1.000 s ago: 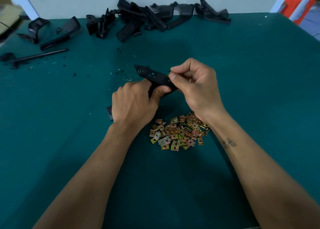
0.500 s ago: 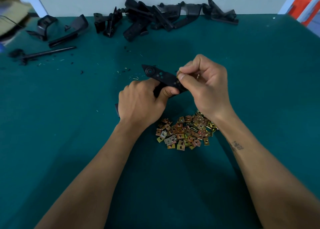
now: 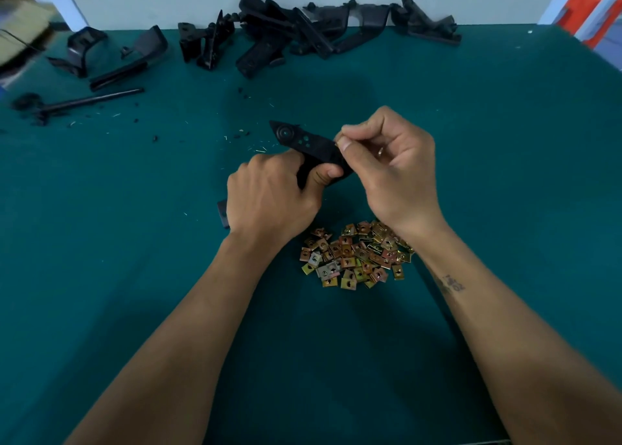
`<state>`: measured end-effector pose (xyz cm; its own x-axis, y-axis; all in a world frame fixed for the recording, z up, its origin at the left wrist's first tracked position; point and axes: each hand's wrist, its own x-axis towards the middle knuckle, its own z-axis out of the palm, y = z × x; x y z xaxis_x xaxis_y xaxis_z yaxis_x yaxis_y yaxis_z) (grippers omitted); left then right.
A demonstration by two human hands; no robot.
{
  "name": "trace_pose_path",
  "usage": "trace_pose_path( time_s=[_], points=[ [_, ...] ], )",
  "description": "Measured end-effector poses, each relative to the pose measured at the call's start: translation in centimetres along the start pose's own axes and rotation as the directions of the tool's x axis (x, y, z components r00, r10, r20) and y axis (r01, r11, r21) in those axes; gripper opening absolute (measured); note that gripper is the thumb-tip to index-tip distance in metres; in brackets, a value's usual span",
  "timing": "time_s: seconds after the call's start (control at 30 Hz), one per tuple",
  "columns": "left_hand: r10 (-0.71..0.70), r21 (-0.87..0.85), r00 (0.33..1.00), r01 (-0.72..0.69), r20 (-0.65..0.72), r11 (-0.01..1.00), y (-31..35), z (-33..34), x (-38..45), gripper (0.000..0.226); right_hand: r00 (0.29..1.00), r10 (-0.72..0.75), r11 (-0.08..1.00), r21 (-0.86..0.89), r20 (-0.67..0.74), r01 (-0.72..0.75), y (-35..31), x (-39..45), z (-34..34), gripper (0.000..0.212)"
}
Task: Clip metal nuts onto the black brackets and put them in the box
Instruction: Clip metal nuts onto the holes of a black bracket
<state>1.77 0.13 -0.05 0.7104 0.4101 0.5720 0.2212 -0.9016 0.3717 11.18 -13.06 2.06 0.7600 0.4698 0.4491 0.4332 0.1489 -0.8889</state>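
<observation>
My left hand (image 3: 269, 195) grips a black bracket (image 3: 303, 141) around its middle, the pointed end with a round boss and small holes sticking up and away from me. My right hand (image 3: 390, 172) pinches a small metal nut (image 3: 337, 140) between thumb and forefinger, right at the bracket's right edge. Most of the nut is hidden by the fingertips. A heap of brass-coloured metal nuts (image 3: 353, 256) lies on the green table just in front of my wrists.
Several black brackets (image 3: 303, 30) are piled along the table's far edge. More black parts (image 3: 111, 54) and a thin black rod (image 3: 87, 99) lie at the far left. A cardboard box (image 3: 16, 30) shows at the upper left corner. Small black crumbs dot the green mat (image 3: 505, 141).
My right hand has opened a little at the back fingers and keeps the nut pinched against the bracket's edge. My left hand holds the bracket about as before.
</observation>
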Motion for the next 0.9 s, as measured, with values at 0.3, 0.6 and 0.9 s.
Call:
trace_pose_path(
  time_s=[0.3, 0.6, 0.9],
  points=[
    [0.037, 0.056, 0.999, -0.037, 0.003, 0.998, 0.2, -0.2, -0.2, 0.069, 0.973, 0.181, 0.978, 0.077, 0.144, -0.194, -0.5, 1.1, -1.6, 0.018],
    [0.038, 0.033, 0.998, -0.037, -0.045, 0.999, 0.2, -0.4, -0.3, 0.066, 0.941, 0.249, 0.915, 0.264, 0.229, -0.306, -0.9, 0.9, -1.9, 0.013],
    [0.054, 0.024, 0.997, -0.052, -0.048, 0.998, 0.3, -0.4, -0.3, 0.066, 0.968, 0.227, 0.951, 0.192, 0.102, -0.244, -1.1, 0.9, -1.4, 0.02]
  ],
)
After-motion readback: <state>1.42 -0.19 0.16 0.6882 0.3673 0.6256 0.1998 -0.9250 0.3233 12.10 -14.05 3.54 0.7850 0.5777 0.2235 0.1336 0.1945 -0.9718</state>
